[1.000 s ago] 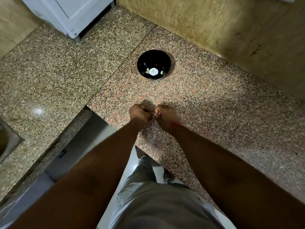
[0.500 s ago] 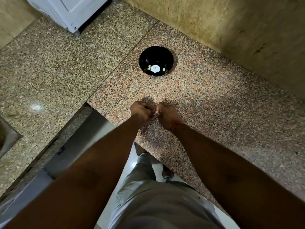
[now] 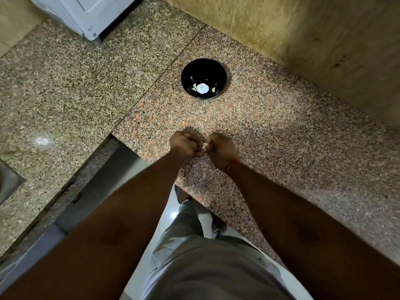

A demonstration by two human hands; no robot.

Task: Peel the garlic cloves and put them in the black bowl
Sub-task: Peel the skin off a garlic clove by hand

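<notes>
Left hand (image 3: pixel 186 144) and right hand (image 3: pixel 221 147) both pinch one garlic clove (image 3: pixel 204 146) above the bench (image 3: pixel 292 137); slick skin could squirt it off the near edge, short of the black bowl (image 3: pixel 203 70).

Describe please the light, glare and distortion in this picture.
Head view: dim warm light; a glare spot on the counter at left; a bright reflection inside the black bowl; wide-angle stretch enlarges the forearms; the left hand and right hand shadow the stone, garlic clove barely resolved.

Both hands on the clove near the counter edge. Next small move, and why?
Probably keep pulling skin off: the garlic clove is pinched between left hand and right hand, papery skin showing. Black bowl comes after.
</notes>
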